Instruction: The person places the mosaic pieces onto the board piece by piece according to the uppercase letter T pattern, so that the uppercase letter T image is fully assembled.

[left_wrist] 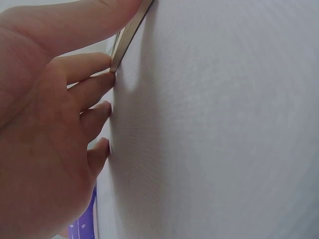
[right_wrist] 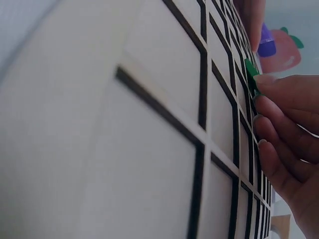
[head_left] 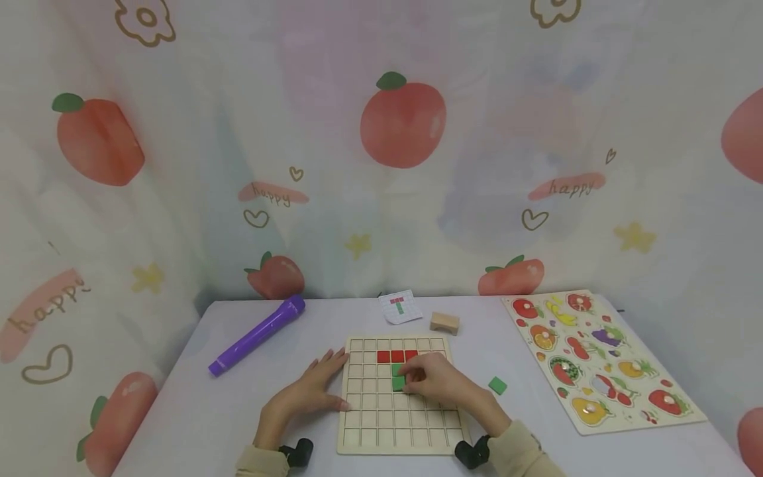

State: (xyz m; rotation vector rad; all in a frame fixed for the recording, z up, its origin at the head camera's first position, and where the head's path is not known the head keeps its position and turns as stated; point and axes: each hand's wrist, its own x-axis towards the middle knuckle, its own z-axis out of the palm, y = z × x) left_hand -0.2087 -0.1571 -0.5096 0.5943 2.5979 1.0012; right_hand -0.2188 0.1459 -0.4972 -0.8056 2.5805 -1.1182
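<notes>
A pale wooden grid board (head_left: 369,419) lies on the white table. Three red tiles (head_left: 397,356) form a row in its upper part. Below the middle one, two green tiles (head_left: 398,383) run downward in a column. My right hand (head_left: 438,379) reaches over the board with curled fingers, its thumb and index finger pinching the lower green tile at its right side. In the right wrist view, the thumb tip meets a green tile (right_wrist: 250,68). My left hand (head_left: 310,386) rests at the board's left edge, fingers extended, thumb and fingertips against the rim.
A loose green tile (head_left: 497,385) lies right of the board. Behind stand a small wooden block (head_left: 444,322) and a paper card (head_left: 401,307) with a red and green T pattern. A purple tube (head_left: 256,336) lies left, a fruit puzzle board (head_left: 602,361) right. A printed curtain (head_left: 334,218) hangs behind.
</notes>
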